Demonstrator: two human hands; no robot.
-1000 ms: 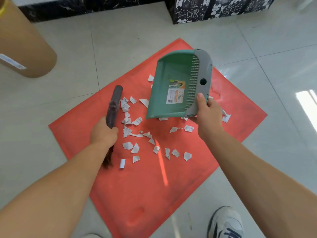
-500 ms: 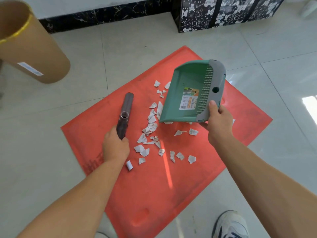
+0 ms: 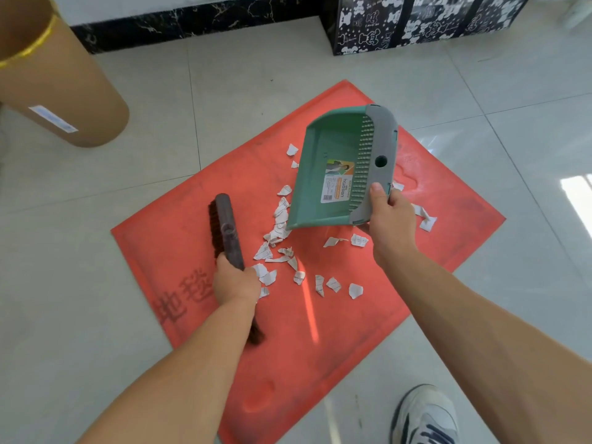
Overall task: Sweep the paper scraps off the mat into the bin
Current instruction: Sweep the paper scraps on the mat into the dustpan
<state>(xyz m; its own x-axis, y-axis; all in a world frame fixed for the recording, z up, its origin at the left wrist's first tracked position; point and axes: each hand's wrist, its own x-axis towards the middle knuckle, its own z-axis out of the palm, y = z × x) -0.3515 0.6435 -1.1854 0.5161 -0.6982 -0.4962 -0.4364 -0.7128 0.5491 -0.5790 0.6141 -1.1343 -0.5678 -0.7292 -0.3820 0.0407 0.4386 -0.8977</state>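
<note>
Right now your left hand [image 3: 235, 280] is clenched around a dark hand brush [image 3: 228, 230], its bristles facing left over the red mat [image 3: 198, 251]. Your right hand [image 3: 392, 219] grips the grey rear edge of a green dustpan [image 3: 323, 174], tilted with its open lip down toward the mat among the scraps. White paper scraps [image 3: 282, 219] lie scattered on the mat between brush and pan, with more near the pan's right side. A brown cylindrical bin [image 3: 61, 91] stands on the tiled floor [image 3: 224, 91], far left, well apart from the mat.
</note>
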